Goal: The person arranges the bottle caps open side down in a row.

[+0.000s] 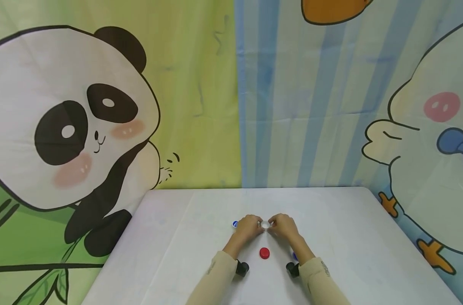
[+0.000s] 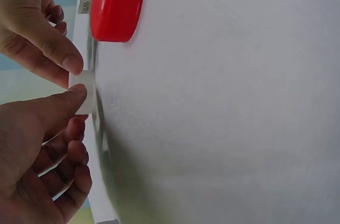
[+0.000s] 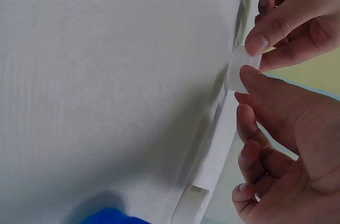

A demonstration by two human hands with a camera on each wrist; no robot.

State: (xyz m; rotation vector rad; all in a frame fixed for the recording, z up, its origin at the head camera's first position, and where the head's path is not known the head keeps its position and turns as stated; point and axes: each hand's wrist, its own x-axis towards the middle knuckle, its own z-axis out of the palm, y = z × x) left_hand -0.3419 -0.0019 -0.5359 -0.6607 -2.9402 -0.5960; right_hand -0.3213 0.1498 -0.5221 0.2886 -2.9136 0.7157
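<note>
A small translucent white cap (image 1: 265, 225) is pinched between both hands. My left hand (image 1: 248, 227) grips its left side between thumb and forefinger. From the right, my right hand (image 1: 284, 226) pinches the opposite side the same way. Close up, the cap (image 2: 84, 92) looks like a short cylinder, held near the white tabletop; whether it touches the surface I cannot tell. The other fingers of both hands curl loosely. A red ribbed bottle cap (image 1: 264, 253) lies between the forearms, nearer the body.
Beside my left hand lies a round blue-and-white piece (image 1: 235, 224). A blue cap (image 1: 294, 256), partly hidden by my right wrist, lies on the white table (image 1: 201, 212). Printed cloth walls (image 1: 201, 106) stand behind. Black wrist cameras (image 1: 242, 268) sit at both cuffs.
</note>
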